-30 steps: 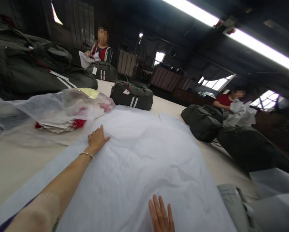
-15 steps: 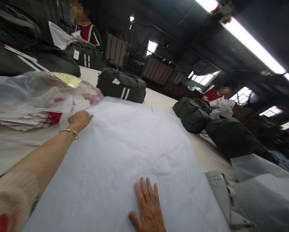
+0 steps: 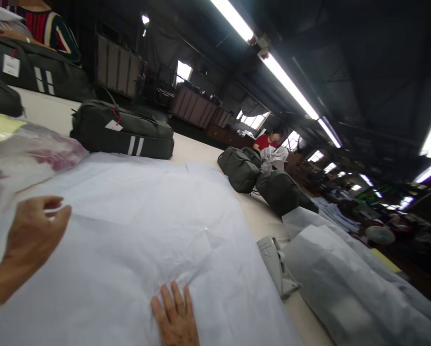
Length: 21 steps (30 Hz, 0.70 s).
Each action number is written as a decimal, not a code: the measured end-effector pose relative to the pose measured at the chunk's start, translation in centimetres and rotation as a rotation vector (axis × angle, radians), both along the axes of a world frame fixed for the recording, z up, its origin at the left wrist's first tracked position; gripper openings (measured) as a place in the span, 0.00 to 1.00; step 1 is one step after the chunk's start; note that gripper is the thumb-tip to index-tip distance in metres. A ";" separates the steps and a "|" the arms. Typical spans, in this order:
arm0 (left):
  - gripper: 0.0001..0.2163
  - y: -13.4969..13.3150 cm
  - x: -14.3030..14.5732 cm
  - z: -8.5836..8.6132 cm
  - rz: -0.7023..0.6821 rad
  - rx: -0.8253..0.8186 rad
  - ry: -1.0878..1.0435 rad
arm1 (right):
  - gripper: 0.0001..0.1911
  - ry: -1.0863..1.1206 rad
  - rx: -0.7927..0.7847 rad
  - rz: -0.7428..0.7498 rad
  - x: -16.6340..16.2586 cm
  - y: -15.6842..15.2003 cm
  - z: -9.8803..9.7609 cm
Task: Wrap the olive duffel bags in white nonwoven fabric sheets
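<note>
A large white sheet point(image 3: 129, 240) of thin paper or plastic lies spread over the table in front of me. My right hand point(image 3: 177, 312) rests palm down on its near part, fingers stretched out. At the sheet's left side, my left hand point(image 3: 37, 235) is raised with loosely curled fingers and a gap by the thumb; nothing shows in it. Beyond this hand lies a clear plastic bag point(image 3: 38, 149) with red and white contents and a yellow label. A dark green bag point(image 3: 121, 132) with two white stripes and a red-stringed tag stands past the sheet's far edge.
More dark bags point(image 3: 280, 190) stand on the right of the pale table point(image 3: 201, 150). A grey tool or dispenser point(image 3: 277, 266) sits by the sheet's right edge, beside translucent plastic sheeting point(image 3: 330, 274). Two people work further off, one far left point(image 3: 56, 36), one in red point(image 3: 262, 142).
My left hand has let go of the sheet's left edge and moved back towards me. My right hand stays flat on the sheet. The view has turned to the right.
</note>
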<state>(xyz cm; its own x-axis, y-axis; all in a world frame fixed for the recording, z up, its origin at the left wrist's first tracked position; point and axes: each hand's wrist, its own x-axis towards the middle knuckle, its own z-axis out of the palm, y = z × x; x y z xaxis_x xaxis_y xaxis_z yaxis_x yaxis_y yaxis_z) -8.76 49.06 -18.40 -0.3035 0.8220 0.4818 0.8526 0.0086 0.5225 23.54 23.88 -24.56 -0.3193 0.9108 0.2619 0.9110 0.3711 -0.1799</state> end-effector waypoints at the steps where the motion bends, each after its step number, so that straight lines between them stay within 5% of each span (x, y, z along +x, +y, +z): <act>1: 0.27 -2.3 2.0 -0.6 -0.183 -0.004 -0.039 | 0.44 0.006 -0.009 0.002 0.0 0.0 0.1; 5: 0.24 -12.8 8.4 -5.8 -0.620 0.058 0.174 | 0.43 0.041 -0.046 -0.005 0.0 0.0 0.3; 8: 0.26 -18.0 9.5 -9.9 -0.673 -0.064 0.397 | 0.42 0.083 -0.074 -0.004 -0.1 0.0 0.7; 10: 0.27 -19.2 9.1 -10.7 -0.687 -0.210 0.473 | 0.41 0.116 -0.108 0.008 -0.2 -0.1 1.2; 17: 0.26 -19.6 10.3 -3.9 -0.632 -0.593 0.610 | 0.38 0.276 -0.246 0.017 -0.3 -0.1 2.3; 21: 0.24 -21.4 14.3 -3.3 -0.583 -0.688 0.573 | 0.40 0.444 -0.248 0.005 1.9 1.9 1.6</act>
<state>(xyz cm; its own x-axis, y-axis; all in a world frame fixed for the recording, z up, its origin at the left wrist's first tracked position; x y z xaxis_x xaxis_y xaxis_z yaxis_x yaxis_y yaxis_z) 5.56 27.61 -21.66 0.3491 0.9166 -0.1947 0.9370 -0.3398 0.0806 25.48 25.74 -22.95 -0.2304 0.9616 0.1491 0.7252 0.2719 -0.6326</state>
